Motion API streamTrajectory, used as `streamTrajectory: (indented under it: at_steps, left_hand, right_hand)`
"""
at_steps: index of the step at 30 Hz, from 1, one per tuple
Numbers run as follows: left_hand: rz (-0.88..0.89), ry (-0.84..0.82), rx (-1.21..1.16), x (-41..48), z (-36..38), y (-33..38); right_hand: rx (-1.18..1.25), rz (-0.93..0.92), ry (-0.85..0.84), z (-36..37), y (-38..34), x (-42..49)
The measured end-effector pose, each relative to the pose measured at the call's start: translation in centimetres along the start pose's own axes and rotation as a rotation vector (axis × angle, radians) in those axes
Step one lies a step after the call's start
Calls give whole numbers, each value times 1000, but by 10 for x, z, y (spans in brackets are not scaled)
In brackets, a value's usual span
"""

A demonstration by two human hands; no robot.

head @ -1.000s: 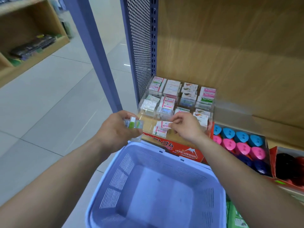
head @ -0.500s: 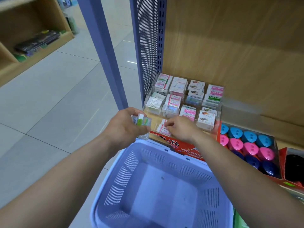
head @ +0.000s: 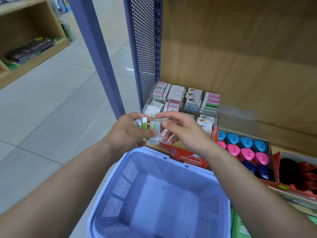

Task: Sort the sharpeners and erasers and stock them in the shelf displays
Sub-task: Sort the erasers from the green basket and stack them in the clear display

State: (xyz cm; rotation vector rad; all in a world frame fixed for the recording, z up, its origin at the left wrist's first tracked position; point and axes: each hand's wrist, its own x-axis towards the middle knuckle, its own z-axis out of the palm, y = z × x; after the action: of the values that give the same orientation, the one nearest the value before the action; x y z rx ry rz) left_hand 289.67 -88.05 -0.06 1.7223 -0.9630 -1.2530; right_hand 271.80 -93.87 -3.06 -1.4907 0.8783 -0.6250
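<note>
- Erasers [head: 149,129], a small wrapped bundle, stand upright in our left hand [head: 127,133], whose fingers and thumb curl round them. One wears a green sleeve, and the one furthest right is clear-wrapped with a yellow-green print.
- Our right hand [head: 181,133] hovers just beside the bundle, fingers loosely spread and gripping nothing. Its forefinger reaches over the top of the clear-wrapped eraser, though we cannot tell whether it touches.
- Both hands meet above the far rim of a lavender basket [head: 171,172] with slatted walls, low in front of us.
- Just behind the hands, a clear display case [head: 216,115] on the shelf [head: 240,124] holds more packed erasers, sorted by kind into compartments in two rows.
- A red box [head: 188,158] marked "HARD ERASER" lies at the shelf's front edge, between the case and the basket.
- To the right of the case, sharpeners [head: 243,152] in blue, pink and navy fill a tray [head: 272,162] in rows. Beside it, a second box [head: 295,156] holds black and red ones.
- A wood-grain back panel [head: 240,48] rises behind the stock, and a perforated purple side panel [head: 144,48] closes the shelf on the left.
- Beyond it we see a pale tiled floor [head: 51,109] and a second wooden shelf [head: 34,24] with dark packets [head: 30,50].
</note>
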Motion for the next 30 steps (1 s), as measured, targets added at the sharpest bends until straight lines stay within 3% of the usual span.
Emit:
streamTrajectory:
  at_steps: [10, 15, 21, 30]
  left_hand:
    - [16, -80, 48, -7, 10, 10]
    - [-11, 30, 50, 1, -1, 5]
    - [-103, 10, 40, -1, -8, 0]
    - [-71, 13, 130, 5, -10, -9]
  right_hand:
    - [153, 26, 84, -19, 0, -8]
    - [42, 94, 168, -29, 16, -7]
    - [-347, 112, 369, -26, 70, 38]
    - [-1093, 77, 185, -9, 99, 71]
